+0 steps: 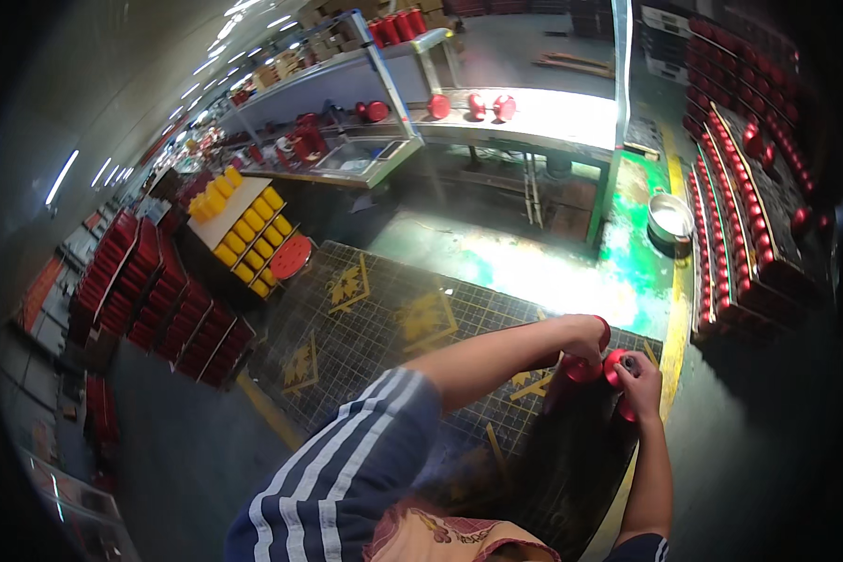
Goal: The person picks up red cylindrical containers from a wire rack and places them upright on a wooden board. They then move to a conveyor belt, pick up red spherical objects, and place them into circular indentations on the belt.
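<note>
At the right end of a dark table [398, 295] with a printed grid, both my hands are close together among shiny red round pieces. My left hand [585, 339] reaches across with its fingers bent down over a red piece [584, 370]. Just to its right, my right hand [641, 382] is closed round another red piece [614, 367], with a small dark part at its top by the thumb and fingers. A further red piece [627, 409] shows below that hand, and red also peeks out beyond the left hand. Their exact kind cannot be made out.
Racks of red pieces [735, 225] stand at the right, next to a metal pot [671, 220]. A bright workbench [562, 117] lies ahead with several red pieces. To the left are yellow cylinders [253, 229], a red round stool [291, 257] and stacked dark red cylinders [159, 290].
</note>
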A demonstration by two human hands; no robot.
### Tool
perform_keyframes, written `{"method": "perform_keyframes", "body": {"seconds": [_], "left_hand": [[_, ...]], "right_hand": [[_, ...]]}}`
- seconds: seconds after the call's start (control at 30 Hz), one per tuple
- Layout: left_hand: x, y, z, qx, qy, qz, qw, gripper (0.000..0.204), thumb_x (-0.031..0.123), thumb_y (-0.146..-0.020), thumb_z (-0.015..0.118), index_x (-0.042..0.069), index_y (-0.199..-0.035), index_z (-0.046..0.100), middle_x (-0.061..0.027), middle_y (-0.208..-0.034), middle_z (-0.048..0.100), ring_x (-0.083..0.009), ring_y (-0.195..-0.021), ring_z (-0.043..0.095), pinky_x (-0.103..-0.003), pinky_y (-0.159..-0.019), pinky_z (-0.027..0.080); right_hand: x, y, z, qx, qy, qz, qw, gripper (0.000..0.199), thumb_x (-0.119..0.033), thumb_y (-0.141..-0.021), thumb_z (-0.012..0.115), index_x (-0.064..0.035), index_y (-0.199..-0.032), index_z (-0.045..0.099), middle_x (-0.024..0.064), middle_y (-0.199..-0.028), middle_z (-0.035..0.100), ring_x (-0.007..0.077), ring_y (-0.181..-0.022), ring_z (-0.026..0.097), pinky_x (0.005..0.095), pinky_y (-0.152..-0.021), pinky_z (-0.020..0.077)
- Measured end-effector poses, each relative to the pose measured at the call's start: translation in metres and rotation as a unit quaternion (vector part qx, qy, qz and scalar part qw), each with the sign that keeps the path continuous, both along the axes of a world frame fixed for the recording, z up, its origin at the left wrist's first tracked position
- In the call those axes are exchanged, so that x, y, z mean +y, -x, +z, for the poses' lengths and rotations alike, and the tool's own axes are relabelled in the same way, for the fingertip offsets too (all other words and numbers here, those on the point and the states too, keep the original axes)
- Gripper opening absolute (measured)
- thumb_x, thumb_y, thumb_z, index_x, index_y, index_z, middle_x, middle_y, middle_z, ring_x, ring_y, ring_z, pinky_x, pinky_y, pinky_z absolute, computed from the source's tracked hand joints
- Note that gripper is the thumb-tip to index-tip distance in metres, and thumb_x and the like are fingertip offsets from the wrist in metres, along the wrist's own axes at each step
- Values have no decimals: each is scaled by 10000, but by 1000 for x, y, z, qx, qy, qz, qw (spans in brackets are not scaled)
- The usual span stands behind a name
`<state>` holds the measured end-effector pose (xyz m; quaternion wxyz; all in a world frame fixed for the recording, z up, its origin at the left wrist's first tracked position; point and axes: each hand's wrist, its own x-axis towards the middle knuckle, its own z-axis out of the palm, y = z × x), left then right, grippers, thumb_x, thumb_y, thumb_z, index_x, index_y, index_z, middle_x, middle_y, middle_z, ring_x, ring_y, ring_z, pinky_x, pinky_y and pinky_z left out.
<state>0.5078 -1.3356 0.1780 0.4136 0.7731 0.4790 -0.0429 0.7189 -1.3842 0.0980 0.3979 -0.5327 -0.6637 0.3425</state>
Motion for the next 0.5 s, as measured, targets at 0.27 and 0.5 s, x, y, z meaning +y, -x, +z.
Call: {"method": "perform_keyframes", "body": {"seconds": [0.27, 0.5], "left_hand": [[-86, 75, -4, -131, -29, 180, 974, 352, 340, -733, 718, 8, -849, 728, -151, -770, 704, -246, -714, 693, -354, -647, 542], [-335, 264, 18, -352, 47, 434, 828, 475, 248, -880, 645, 41, -1296, 548, -18, -722, 611, -77, -561, 530, -238, -476, 390]], "right_hand": [[-33, 14, 3, -72, -50, -11, 996, 183, -105, -784, 744, -46, -943, 676, 29, -691, 596, 110, -610, 533, 276, -579, 446], [-151, 84, 45, 26, -22, 104, 994, 204, -92, -743, 749, -33, -923, 674, 26, -681, 583, 98, -615, 510, 271, -584, 433]]}}
